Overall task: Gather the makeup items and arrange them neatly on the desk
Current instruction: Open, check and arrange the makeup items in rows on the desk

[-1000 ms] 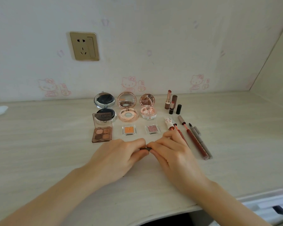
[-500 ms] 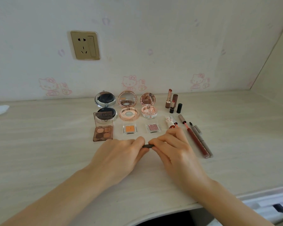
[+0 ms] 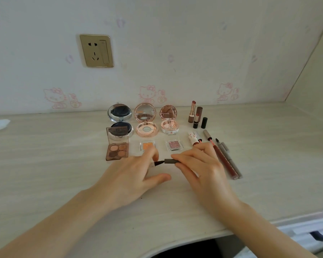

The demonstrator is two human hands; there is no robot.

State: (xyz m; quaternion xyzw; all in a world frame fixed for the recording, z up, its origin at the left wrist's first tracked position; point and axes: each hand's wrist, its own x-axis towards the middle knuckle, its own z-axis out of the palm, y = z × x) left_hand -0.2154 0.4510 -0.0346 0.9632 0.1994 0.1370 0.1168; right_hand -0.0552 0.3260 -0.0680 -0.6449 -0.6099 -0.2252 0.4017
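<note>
1. Head view, hands: a slim dark liner pen (image 3: 169, 161) is pinched in the fingers of the right hand (image 3: 203, 168), its fine tip bared and pointing left; the left hand (image 3: 132, 175) lies just beside that tip with fingers loosely curled; something pale shows at its fingertips, perhaps the pen's cap, but whether it is gripped cannot be told.
2. Head view, layout: on the surface (image 3: 45, 164) beyond the hands stand open compacts (image 3: 145, 121), an eyeshadow palette (image 3: 117, 146), two small pans (image 3: 173, 145) and upright lipsticks (image 3: 192, 114); long lip pencils (image 3: 226, 161) lie side by side at the right.
3. Judged step: the pen is being uncapped for display like its neighbours; the tip should be kept off the surface, and the pen laid parallel beside the pencils, ends aligned, the cap set close by.
</note>
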